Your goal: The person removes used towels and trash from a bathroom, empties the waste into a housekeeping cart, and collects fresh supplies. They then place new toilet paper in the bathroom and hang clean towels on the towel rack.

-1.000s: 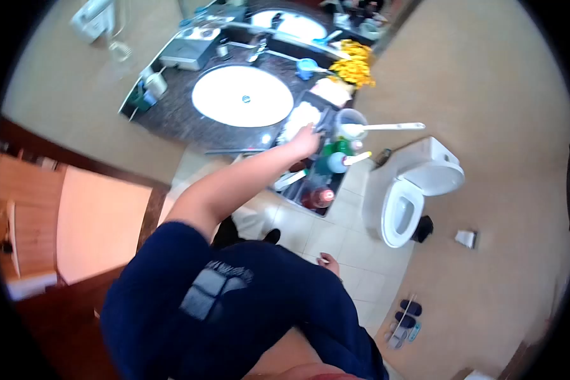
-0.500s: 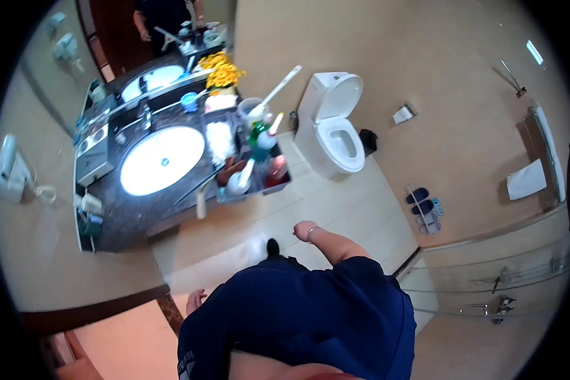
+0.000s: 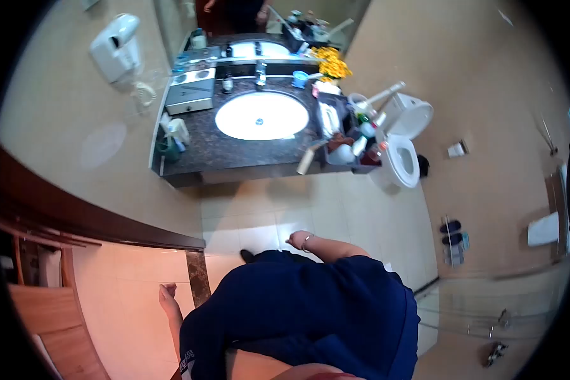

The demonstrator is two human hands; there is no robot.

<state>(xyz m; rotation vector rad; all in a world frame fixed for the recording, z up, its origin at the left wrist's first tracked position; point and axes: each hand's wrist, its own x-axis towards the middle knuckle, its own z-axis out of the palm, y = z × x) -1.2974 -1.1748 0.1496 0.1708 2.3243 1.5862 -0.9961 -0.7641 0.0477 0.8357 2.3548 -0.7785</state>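
Over pale tiles [image 3: 361, 221], the desk [image 3: 202, 144] is crowded by a caddy [image 3: 345, 168] (toilet [image 3: 413, 123] just beyond!); whether left hand [image 3: 167, 295] or right hand [image 3: 295, 240] is spread can't be told.

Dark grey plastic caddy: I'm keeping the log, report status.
Left hand and right hand: no object seen in either. Dark grey plastic caddy on dark stone counter, right of white oval basin. Nothing seen blocking it.
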